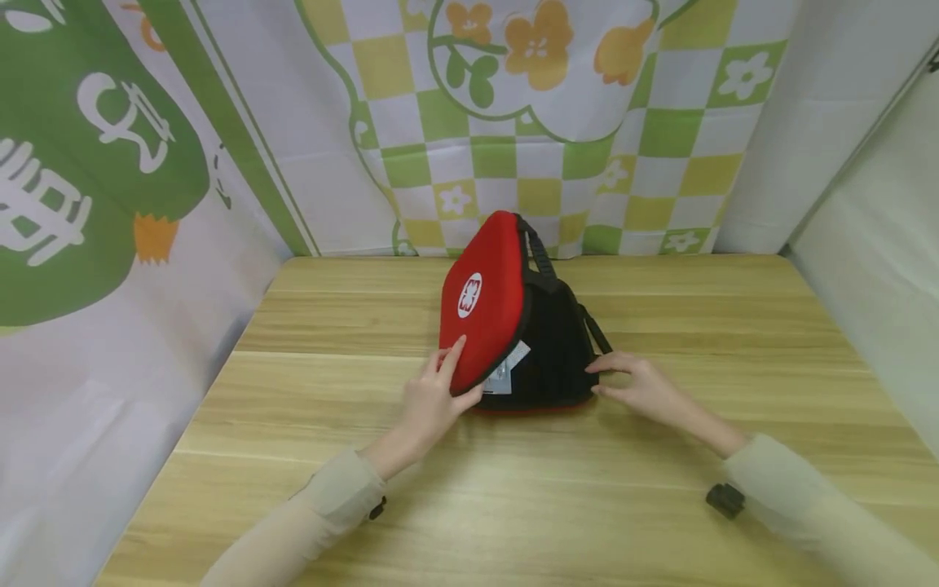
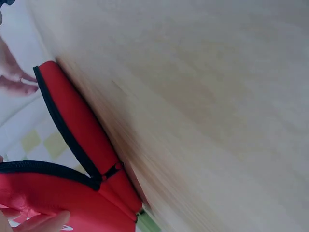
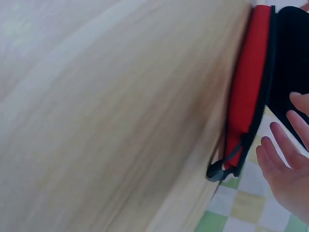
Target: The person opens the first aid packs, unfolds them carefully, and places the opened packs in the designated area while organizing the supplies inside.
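Note:
A red zip-up first-aid case (image 1: 487, 269) stands partly unzipped on the wooden table, its lid raised and leaning left. A white oval emblem (image 1: 469, 295) marks the lid. My left hand (image 1: 429, 405) grips the lid's front edge, fingers on the red outer face and thumb at the rim. Inside the black-lined base (image 1: 553, 350), a clear and white packet (image 1: 502, 379) shows under the lid; the other contents are hidden. At the base's right front corner is my right hand (image 1: 645, 393), its fingers spread and loosely bent in the right wrist view, holding nothing.
The wooden table (image 1: 293, 456) reaches back to a hanging cloth (image 1: 528, 175) with checks and flowers, close behind the case. White cloth walls flank both sides. A black strap (image 1: 597, 330) sticks out at the case's right side.

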Tool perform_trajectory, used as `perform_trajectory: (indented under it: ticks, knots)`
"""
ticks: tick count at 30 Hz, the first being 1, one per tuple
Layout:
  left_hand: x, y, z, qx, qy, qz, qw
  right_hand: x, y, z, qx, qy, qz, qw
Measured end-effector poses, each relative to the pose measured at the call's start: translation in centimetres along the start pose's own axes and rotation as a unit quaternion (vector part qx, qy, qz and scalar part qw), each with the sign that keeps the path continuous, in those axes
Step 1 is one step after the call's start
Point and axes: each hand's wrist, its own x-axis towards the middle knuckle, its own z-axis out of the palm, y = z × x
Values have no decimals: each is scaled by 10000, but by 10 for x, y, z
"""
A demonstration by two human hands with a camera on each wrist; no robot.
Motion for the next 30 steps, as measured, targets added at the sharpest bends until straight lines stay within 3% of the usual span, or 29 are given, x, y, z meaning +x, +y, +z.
perform_trajectory:
  ticks: [4,11,17,21,26,30]
  knots:
    - [-3,-4,-6,-495,62,-396,9980,0,2,6,-207,-236,-176,9994]
    - [-9,-13,-13,-1120,453,-495,9914,-1,2,12,-545,-474,-633,9954]
    - [-8,-16,-25,-1884,648,-864,9761,-2,2,14,-605,-408,-813,9940]
    - [-3,-22,-37,-2528,946,-1311,9539,-3,2,15,-604,-427,-718,9947]
    - [6,-35,-59,-3264,1348,-2049,9128,-7,3,15,-687,-365,-684,9946]
    - [10,-42,-78,-3530,1324,-2838,8817,-12,4,12,-769,-187,-849,9932]
